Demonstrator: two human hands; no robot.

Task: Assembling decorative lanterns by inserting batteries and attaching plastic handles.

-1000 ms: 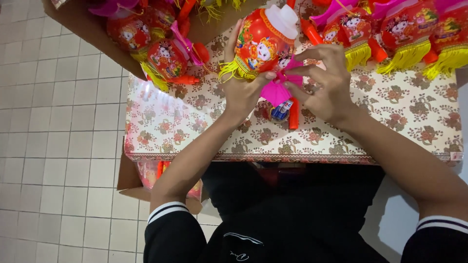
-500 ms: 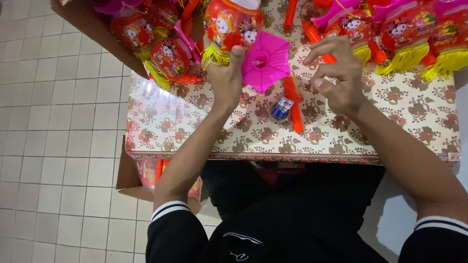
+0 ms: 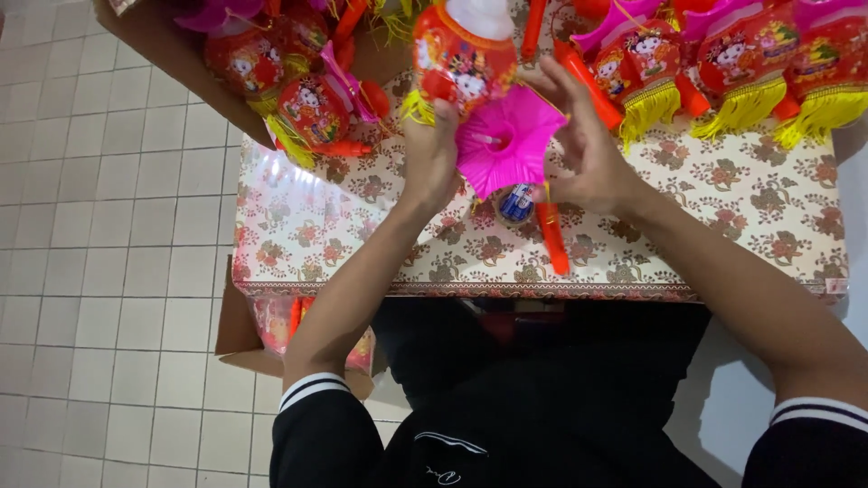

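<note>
Head view looks down on a bench [image 3: 723,226] covered with a cream cloth printed in brown flowers, standing on a floor of pale square tiles [image 3: 99,271]. Left hand [image 3: 432,154] has its grip closed on a red plastic lantern with a white top and yellow fringe [image 3: 463,54], held above the bench's far edge. Right hand [image 3: 588,149], fingers spread, touches the pink scalloped plastic cap [image 3: 508,140] at the lantern's base. One red stick handle [image 3: 551,239] and one small blue battery piece [image 3: 516,203] lie below. At least three fringed lanterns [image 3: 741,68] line the far right; more fill a brown cardboard box [image 3: 181,63] at left.
</note>
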